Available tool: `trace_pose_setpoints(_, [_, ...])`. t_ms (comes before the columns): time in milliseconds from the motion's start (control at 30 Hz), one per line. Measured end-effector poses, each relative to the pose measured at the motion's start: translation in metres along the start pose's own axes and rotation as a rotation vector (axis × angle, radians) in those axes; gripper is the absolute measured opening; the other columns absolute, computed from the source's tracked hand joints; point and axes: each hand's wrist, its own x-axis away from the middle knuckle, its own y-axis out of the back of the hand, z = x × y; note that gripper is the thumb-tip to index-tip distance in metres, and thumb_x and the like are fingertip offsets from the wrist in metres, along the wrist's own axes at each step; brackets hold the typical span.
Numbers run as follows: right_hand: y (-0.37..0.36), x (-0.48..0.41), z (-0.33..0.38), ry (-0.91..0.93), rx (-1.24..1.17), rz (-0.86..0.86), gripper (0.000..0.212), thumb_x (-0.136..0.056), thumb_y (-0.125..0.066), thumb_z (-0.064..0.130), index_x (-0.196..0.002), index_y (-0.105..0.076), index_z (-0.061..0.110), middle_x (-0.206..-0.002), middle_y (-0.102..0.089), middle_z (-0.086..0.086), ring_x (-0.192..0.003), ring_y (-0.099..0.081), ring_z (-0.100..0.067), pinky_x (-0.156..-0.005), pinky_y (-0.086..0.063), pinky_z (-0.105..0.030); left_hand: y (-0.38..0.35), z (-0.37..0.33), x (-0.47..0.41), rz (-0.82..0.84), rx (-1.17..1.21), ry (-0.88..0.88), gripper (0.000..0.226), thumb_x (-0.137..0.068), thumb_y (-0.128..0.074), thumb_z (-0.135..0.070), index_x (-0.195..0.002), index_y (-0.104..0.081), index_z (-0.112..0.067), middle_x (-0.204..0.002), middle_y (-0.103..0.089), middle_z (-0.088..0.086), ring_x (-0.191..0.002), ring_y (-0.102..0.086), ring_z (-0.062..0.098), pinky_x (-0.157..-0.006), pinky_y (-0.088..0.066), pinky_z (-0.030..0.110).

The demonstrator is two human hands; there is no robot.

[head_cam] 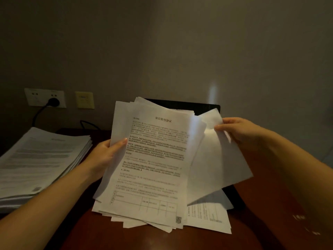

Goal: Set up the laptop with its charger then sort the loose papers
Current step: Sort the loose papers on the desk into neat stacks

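Observation:
A sheaf of loose printed papers (149,163) stands almost upright over the middle of the desk. My left hand (106,156) grips its left edge, thumb on the front page. My right hand (239,130) pinches the top corner of a single blank-backed sheet (216,156) pulled off to the right. Behind the papers a black laptop (203,107) stands open, mostly hidden. A black charger plug (53,101) sits in the wall socket (45,97), its cable (38,114) dropping behind the desk.
A thick, neat stack of printed papers (41,159) lies on the desk's left side. A few more sheets (209,217) lie flat on the reddish-brown desk (266,213) under the held sheaf. A yellowish wall plate (84,100) sits right of the socket.

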Motion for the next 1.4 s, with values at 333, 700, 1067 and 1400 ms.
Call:
trace_pose_setpoints(333, [-0.028, -0.015, 0.056, 0.056, 0.121, 0.223, 0.026, -0.096, -0.048, 0.02, -0.103, -0.069, 0.005, -0.097, -0.069, -0.019, -0.084, -0.066, -0.032, -0.08, -0.053, -0.044, -0.009, -0.016, -0.011, 0.279, -0.192, 0.05, 0.041, -0.086, -0.065, -0.037, -0.113, -0.069, -0.007, -0.105, -0.075, 0.013, -0.095, -0.074, 0.03, -0.073, -0.062, 0.036])
trace_pose_setpoints(700, [-0.044, -0.014, 0.066, 0.304, 0.28, 0.173, 0.045, -0.093, -0.055, 0.062, -0.1, -0.073, 0.021, -0.091, -0.075, -0.005, -0.079, -0.075, -0.024, -0.066, -0.061, -0.036, -0.02, -0.015, -0.02, 0.104, -0.139, -0.055, 0.027, -0.094, -0.064, -0.029, -0.108, -0.072, -0.007, -0.1, -0.077, 0.01, -0.091, -0.075, 0.03, -0.079, -0.061, 0.043])
trace_pose_setpoints(1067, [-0.05, -0.014, -0.021, 0.298, -0.144, -0.068, 0.051, -0.078, -0.074, 0.046, -0.121, -0.064, 0.021, -0.107, -0.072, -0.002, -0.093, -0.073, -0.017, -0.07, -0.06, -0.027, -0.019, -0.011, -0.019, -0.063, -0.057, -0.085, 0.014, -0.093, -0.069, -0.021, -0.105, -0.073, -0.018, -0.093, -0.078, 0.004, -0.082, -0.076, 0.023, -0.064, -0.061, 0.035])
trace_pose_setpoints(1400, [-0.103, -0.005, -0.038, 0.161, -0.596, 0.026, 0.064, -0.075, -0.078, 0.017, -0.134, -0.054, 0.012, -0.115, -0.074, -0.009, -0.103, -0.073, -0.032, -0.088, -0.058, -0.053, -0.033, -0.018, -0.019, -0.173, 0.138, -0.107, 0.021, -0.091, -0.073, -0.028, -0.106, -0.072, -0.014, -0.096, -0.077, 0.009, -0.088, -0.075, 0.03, -0.078, -0.061, 0.051])
